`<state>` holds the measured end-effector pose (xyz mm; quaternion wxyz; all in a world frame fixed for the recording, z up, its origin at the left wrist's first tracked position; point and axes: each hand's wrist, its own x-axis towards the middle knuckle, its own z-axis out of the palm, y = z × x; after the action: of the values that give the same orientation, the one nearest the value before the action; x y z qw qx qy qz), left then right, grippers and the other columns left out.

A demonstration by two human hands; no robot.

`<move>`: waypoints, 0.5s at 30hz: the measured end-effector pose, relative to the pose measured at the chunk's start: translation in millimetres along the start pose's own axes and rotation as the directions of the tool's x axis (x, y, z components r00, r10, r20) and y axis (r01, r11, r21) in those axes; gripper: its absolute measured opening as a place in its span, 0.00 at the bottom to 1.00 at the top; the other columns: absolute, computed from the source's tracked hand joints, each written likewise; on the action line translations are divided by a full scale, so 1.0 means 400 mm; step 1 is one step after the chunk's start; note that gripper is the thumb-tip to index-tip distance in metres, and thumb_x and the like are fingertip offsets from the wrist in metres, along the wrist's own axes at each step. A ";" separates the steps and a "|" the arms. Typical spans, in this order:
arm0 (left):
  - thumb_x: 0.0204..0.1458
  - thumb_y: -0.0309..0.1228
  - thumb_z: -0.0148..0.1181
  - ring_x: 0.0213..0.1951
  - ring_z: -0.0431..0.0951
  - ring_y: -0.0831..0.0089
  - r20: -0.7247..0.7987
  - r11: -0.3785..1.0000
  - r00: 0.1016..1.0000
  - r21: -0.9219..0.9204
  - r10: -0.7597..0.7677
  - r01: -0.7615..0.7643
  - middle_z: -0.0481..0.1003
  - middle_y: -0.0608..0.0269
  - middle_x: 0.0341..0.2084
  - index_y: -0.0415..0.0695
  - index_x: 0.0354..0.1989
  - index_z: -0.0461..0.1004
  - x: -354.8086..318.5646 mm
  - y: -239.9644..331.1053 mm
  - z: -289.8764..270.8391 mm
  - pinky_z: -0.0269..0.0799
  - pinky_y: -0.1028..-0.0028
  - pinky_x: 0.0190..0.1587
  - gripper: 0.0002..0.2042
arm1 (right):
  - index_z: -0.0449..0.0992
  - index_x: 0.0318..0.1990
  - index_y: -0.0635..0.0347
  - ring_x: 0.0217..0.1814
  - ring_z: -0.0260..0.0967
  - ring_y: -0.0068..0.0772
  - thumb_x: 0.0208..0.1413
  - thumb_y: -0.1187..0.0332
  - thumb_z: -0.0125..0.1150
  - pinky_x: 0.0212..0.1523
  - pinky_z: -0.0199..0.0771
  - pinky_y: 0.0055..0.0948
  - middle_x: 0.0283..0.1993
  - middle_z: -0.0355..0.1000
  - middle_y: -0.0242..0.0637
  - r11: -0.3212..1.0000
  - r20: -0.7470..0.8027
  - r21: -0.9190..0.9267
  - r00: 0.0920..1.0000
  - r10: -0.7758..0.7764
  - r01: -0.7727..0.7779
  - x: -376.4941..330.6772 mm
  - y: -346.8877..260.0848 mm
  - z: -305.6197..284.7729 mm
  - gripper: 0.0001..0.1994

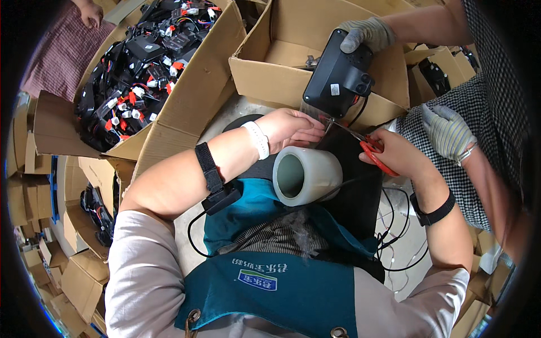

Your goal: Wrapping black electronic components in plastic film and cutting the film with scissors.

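Note:
My right hand (395, 152) grips red-handled scissors (373, 153), their blades pointing up and left beneath a black plastic device (329, 76). A co-worker's gloved hand (366, 35) holds that device from above; a black cable trails from its lower side. Clear plastic film (316, 114) hangs at the device's lower edge. My left hand (291, 128) pinches this film, its fingers pressed together near the scissor tips. Under my hands, a roll of clear film (315, 174) lies across my lap, its open core facing me.
At upper left a big carton (191, 79) is heaped with black devices with red and white connectors. Another open carton (270, 79) stands ahead. The co-worker's second gloved hand (449, 132) rests on a checked garment at right. Loose black cables (403, 225) lie beside my right leg.

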<state>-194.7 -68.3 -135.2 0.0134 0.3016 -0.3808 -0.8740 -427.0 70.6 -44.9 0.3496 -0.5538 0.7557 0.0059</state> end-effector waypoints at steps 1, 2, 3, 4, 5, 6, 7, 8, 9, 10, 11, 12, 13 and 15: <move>0.57 0.26 0.50 0.52 0.76 0.64 -0.007 1.000 1.000 -0.001 -0.002 0.002 0.76 0.50 0.48 0.36 0.49 0.72 -0.002 0.001 0.002 0.71 0.69 0.53 0.14 | 0.72 0.49 0.67 0.42 0.74 0.40 0.46 0.49 0.71 0.43 0.73 0.33 0.42 0.75 0.48 1.000 0.001 -0.001 1.000 -0.001 0.001 0.004 -0.004 -0.002 0.32; 0.57 0.26 0.49 0.52 0.76 0.64 -0.014 1.000 1.000 -0.002 -0.004 0.004 0.76 0.50 0.48 0.35 0.49 0.72 -0.004 0.002 0.005 0.72 0.69 0.52 0.14 | 0.72 0.50 0.68 0.46 0.74 0.43 0.44 0.45 0.70 0.47 0.73 0.34 0.45 0.75 0.50 1.000 0.031 -0.009 0.999 0.014 -0.014 0.011 -0.011 -0.005 0.35; 0.57 0.26 0.49 0.52 0.76 0.64 -0.015 1.000 1.000 -0.003 -0.004 0.004 0.76 0.50 0.48 0.35 0.49 0.72 -0.005 0.002 0.005 0.72 0.69 0.52 0.14 | 0.72 0.50 0.70 0.50 0.73 0.46 0.43 0.42 0.70 0.50 0.73 0.35 0.47 0.74 0.53 1.000 0.060 -0.017 0.998 0.027 -0.026 0.016 -0.016 -0.007 0.38; 0.58 0.25 0.47 0.50 0.77 0.65 -0.026 1.000 1.000 0.003 0.002 -0.002 0.76 0.50 0.47 0.34 0.50 0.72 -0.005 0.002 0.006 0.74 0.69 0.51 0.14 | 0.72 0.50 0.70 0.50 0.73 0.46 0.43 0.42 0.70 0.50 0.73 0.35 0.47 0.74 0.53 1.000 0.061 -0.017 0.998 0.026 -0.025 0.021 -0.013 -0.006 0.38; 0.59 0.24 0.45 0.48 0.79 0.65 -0.037 1.000 0.999 0.008 0.009 -0.008 0.77 0.49 0.46 0.33 0.51 0.71 -0.006 0.001 0.006 0.76 0.70 0.49 0.15 | 0.73 0.50 0.70 0.50 0.73 0.46 0.43 0.42 0.69 0.50 0.73 0.35 0.48 0.74 0.53 1.000 0.055 -0.002 0.998 -0.008 0.008 0.027 -0.005 -0.003 0.38; 0.59 0.24 0.45 0.48 0.79 0.65 -0.038 1.000 0.999 0.008 0.009 -0.009 0.77 0.49 0.46 0.33 0.51 0.71 -0.006 0.001 0.007 0.76 0.70 0.49 0.15 | 0.73 0.49 0.70 0.50 0.74 0.46 0.44 0.41 0.69 0.50 0.73 0.35 0.48 0.74 0.53 0.999 0.049 0.013 0.998 -0.040 0.040 0.032 0.000 0.000 0.38; 0.59 0.25 0.45 0.48 0.79 0.65 -0.045 1.000 0.999 0.009 0.008 -0.007 0.77 0.49 0.47 0.33 0.51 0.71 -0.007 0.000 0.008 0.76 0.70 0.50 0.15 | 0.73 0.49 0.70 0.50 0.74 0.46 0.44 0.41 0.69 0.50 0.73 0.35 0.48 0.74 0.53 0.999 0.050 0.013 0.998 -0.042 0.041 0.035 -0.003 0.001 0.38; 0.60 0.25 0.44 0.48 0.79 0.64 -0.052 1.000 0.999 0.010 0.006 -0.006 0.77 0.48 0.47 0.33 0.51 0.71 -0.008 0.000 0.009 0.75 0.70 0.50 0.15 | 0.73 0.49 0.70 0.49 0.74 0.46 0.44 0.41 0.68 0.49 0.73 0.35 0.46 0.75 0.52 0.999 0.041 0.007 0.998 -0.043 0.043 0.039 -0.008 0.003 0.37; 0.60 0.25 0.44 0.48 0.79 0.64 -0.051 1.000 0.999 0.010 0.007 -0.006 0.77 0.48 0.47 0.33 0.51 0.71 -0.008 0.001 0.009 0.75 0.70 0.50 0.15 | 0.73 0.48 0.70 0.48 0.74 0.47 0.44 0.41 0.68 0.48 0.73 0.36 0.45 0.75 0.52 0.999 0.032 0.001 0.999 -0.043 0.043 0.042 -0.011 0.003 0.37; 0.59 0.27 0.46 0.49 0.78 0.64 -0.045 1.000 0.999 0.010 0.003 -0.003 0.76 0.49 0.47 0.34 0.50 0.72 -0.008 0.001 0.009 0.74 0.69 0.51 0.14 | 0.73 0.48 0.70 0.48 0.74 0.47 0.44 0.41 0.68 0.48 0.73 0.36 0.45 0.75 0.52 0.999 0.031 0.000 0.999 -0.043 0.043 0.047 -0.013 0.005 0.37; 0.59 0.28 0.47 0.50 0.77 0.64 -0.040 1.000 0.999 0.011 -0.001 0.001 0.76 0.50 0.47 0.35 0.49 0.72 -0.008 0.002 0.009 0.72 0.69 0.51 0.14 | 0.74 0.48 0.69 0.47 0.74 0.48 0.45 0.41 0.68 0.47 0.73 0.36 0.44 0.76 0.52 0.998 0.015 -0.027 0.998 -0.057 0.058 0.055 -0.014 0.008 0.36; 0.59 0.28 0.47 0.50 0.77 0.64 -0.041 1.000 0.999 0.012 0.000 0.000 0.76 0.50 0.47 0.35 0.49 0.72 -0.009 0.004 0.011 0.72 0.69 0.51 0.14 | 0.74 0.47 0.69 0.46 0.74 0.49 0.45 0.41 0.67 0.47 0.73 0.36 0.43 0.76 0.52 0.996 0.000 -0.054 0.997 -0.073 0.073 0.063 -0.013 0.012 0.36; 0.60 0.28 0.46 0.49 0.78 0.64 -0.047 1.000 0.999 0.012 0.008 -0.007 0.76 0.49 0.47 0.34 0.51 0.71 -0.010 0.006 0.015 0.73 0.69 0.51 0.15 | 0.74 0.47 0.69 0.46 0.74 0.49 0.45 0.41 0.67 0.47 0.73 0.36 0.43 0.76 0.52 0.996 -0.001 -0.054 0.997 -0.075 0.075 0.070 -0.008 0.016 0.36; 0.61 0.29 0.44 0.48 0.78 0.64 -0.055 1.000 0.998 0.011 0.016 -0.016 0.76 0.48 0.47 0.33 0.53 0.70 -0.014 0.009 0.020 0.75 0.69 0.50 0.16 | 0.73 0.44 0.68 0.36 0.73 0.37 0.48 0.52 0.70 0.38 0.72 0.31 0.35 0.75 0.45 0.993 -0.034 -0.030 0.992 -0.119 0.118 0.079 0.005 0.021 0.26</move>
<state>-195.1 -64.1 -125.6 0.0292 0.3225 -0.3874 -0.8632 -429.0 48.4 -68.8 0.3279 -0.6026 0.7274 -0.0144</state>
